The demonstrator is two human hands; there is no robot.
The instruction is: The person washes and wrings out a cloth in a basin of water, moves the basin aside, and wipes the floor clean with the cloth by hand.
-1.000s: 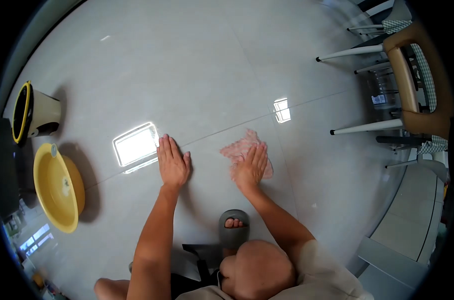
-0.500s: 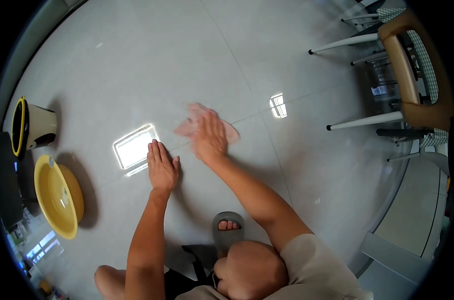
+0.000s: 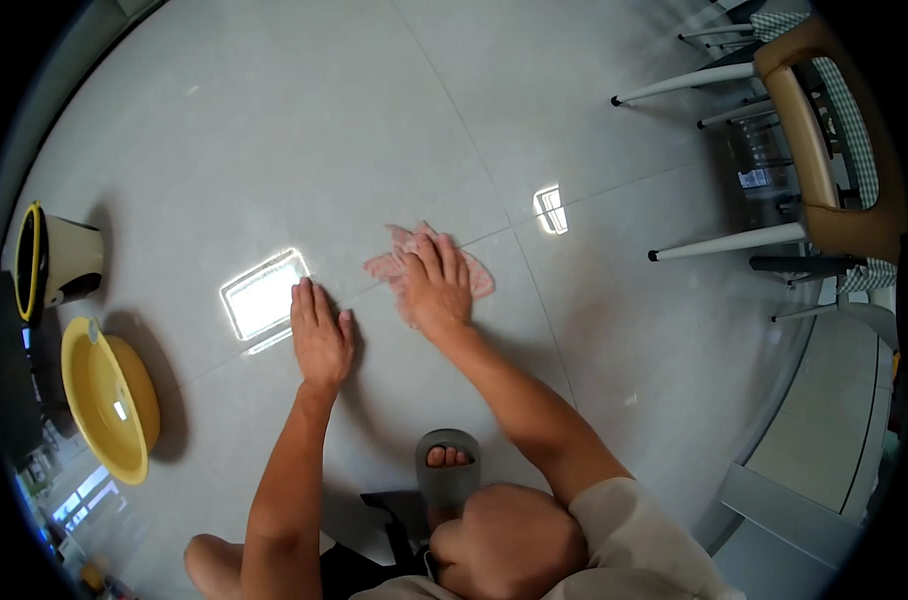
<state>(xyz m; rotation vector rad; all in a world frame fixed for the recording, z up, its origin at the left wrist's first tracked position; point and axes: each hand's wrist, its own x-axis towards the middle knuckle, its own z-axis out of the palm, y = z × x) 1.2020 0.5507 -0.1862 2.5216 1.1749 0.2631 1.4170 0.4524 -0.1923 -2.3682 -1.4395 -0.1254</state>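
A crumpled pink cloth (image 3: 482,279) lies on the glossy tiled floor (image 3: 304,120), close to where the tile joints cross. My right hand (image 3: 438,290) holds it against the floor from above, the fingers slightly bent over the fabric. Part of the cloth is hidden under my palm. To the left, my left hand (image 3: 321,335) rests palm down on the bare tile, fingers stretched forward and the thumb apart. It holds nothing and lies beside a bright light reflection.
A yellow basin (image 3: 144,390) stands at the left, with a cream and black bin (image 3: 79,255) behind it. Chairs with white legs (image 3: 729,240) stand at the right, near a pale cabinet (image 3: 819,430). My sandalled foot (image 3: 449,465) is below my hands.
My right hand and the pink cloth have shifted a little to the right and nearer to me. The left hand stays in place on the floor. The view has moved slightly.
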